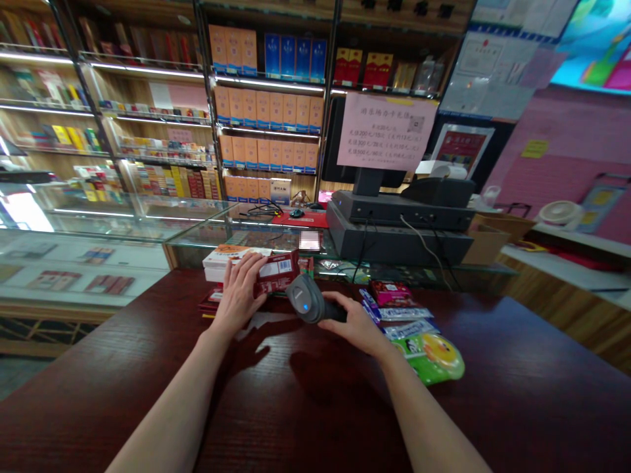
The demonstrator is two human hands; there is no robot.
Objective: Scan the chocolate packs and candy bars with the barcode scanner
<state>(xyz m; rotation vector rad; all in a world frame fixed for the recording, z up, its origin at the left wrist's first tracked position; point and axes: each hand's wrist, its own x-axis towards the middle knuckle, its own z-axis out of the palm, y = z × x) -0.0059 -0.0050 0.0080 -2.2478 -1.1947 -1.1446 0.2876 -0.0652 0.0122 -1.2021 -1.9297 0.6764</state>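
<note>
My right hand [355, 322] is wrapped round the handle of a dark grey barcode scanner [306, 297], whose head with a small blue light points up and left over the table. My left hand [241, 289] grips a dark red box [276, 274], tilted so that its white barcode label faces me. Just behind my left fingers lies a white and orange box [219, 261]. Flat red packs [211, 301] stick out under the left hand, partly hidden by it. The tip of the scanner is close to the dark red box.
Right of the scanner lie a green pouch [434, 358], blue and silver packets [407, 314] and a maroon pack [393, 293] on the dark wooden table [315, 407]. Behind stand a glass counter [202, 231] and a cash register [394, 226] with trailing cables. Stocked shelves line the wall.
</note>
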